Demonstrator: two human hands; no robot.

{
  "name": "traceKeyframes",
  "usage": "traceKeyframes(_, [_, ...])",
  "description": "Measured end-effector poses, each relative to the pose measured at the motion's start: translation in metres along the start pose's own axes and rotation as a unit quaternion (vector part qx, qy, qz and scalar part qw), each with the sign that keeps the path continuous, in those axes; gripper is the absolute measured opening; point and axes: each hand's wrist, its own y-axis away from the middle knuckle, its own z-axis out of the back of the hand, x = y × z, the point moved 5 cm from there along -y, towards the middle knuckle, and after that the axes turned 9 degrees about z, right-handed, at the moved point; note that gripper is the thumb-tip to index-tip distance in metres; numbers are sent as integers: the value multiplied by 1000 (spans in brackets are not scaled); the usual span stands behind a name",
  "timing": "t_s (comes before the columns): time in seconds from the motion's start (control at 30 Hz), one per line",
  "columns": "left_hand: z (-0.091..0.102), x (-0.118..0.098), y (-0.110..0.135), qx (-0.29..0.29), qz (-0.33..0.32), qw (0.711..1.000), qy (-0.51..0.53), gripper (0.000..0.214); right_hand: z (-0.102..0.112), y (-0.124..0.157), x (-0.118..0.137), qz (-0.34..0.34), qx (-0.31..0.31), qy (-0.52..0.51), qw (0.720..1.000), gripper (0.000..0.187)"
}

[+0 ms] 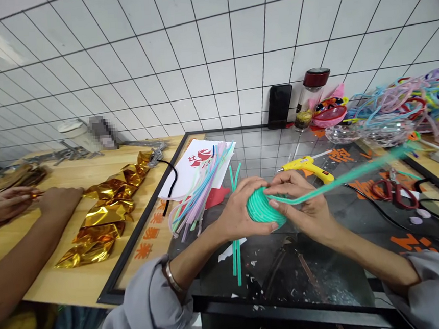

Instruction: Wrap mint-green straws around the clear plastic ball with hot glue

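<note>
A rounded shape wound from turquoise pipe cleaners (264,209) is in my left hand (239,211), whose fingers and thumb wrap round its side. My right hand (301,201) pinches a loose turquoise pipe cleaner (314,193) against the wound surface. Its free end stretches away to the upper right and is blurred by motion. Beneath my hands, more turquoise pipe cleaners (238,265) lie on the dark glass tabletop (279,277). A yellow glue gun (308,167) rests just beyond my right hand.
Pastel pipe cleaners (202,191) lie over white paper (181,170). At right are red-handled scissors (394,192) and a tangled pipe-cleaner heap (410,102). A phone (279,107) and lidded glass bottle (308,103) stand by the wall. A co-worker's arms (38,247) are left, near gold foil (101,221).
</note>
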Motion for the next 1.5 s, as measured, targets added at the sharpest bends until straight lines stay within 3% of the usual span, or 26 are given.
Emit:
traceKeyframes(0.37, [-7, 1, -20, -10, 29, 999, 22, 74, 8, 2, -23, -80, -38, 5, 996, 19])
traceKeyframes(0.6, [-15, -2, -38, -1, 63, 998, 25, 75, 26, 4, -37, -96, -61, 38, 993, 27])
traceKeyframes(0.73, [-17, -2, -38, 5, 88, 995, 49, 73, 35, 9, -45, -85, -61, 44, 994, 32])
traceKeyframes(0.97, [-17, 2, -33, 7, 103, 991, 79, 72, 44, 14, -57, -115, -83, 31, 989, 25])
traceKeyframes(1.07, [-14, 3, -31, 8, 106, 991, 83, 71, 56, 15, -65, -115, -105, 102, 982, 23])
traceKeyframes(1.17, [-10, 7, -28, 9, 118, 989, 93, 73, 73, 17, -81, -127, -80, 259, 954, 29])
traceKeyframes(1.2, [-9, 9, -27, 5, 121, 988, 93, 74, 77, 19, -88, -142, -46, 325, 934, 31])
traceKeyframes(1.27, [-6, 12, -25, 0, 127, 987, 99, 74, 83, 24, -107, -212, 58, 445, 868, 35])
traceKeyframes(1.33, [-6, 15, -24, 3, 143, 983, 113, 74, 85, 29, -118, -246, 101, 477, 838, 39])
traceKeyframes(1.5, [-6, 16, -25, 1, 159, 979, 130, 78, 76, 34, -132, -271, 128, 478, 825, 36])
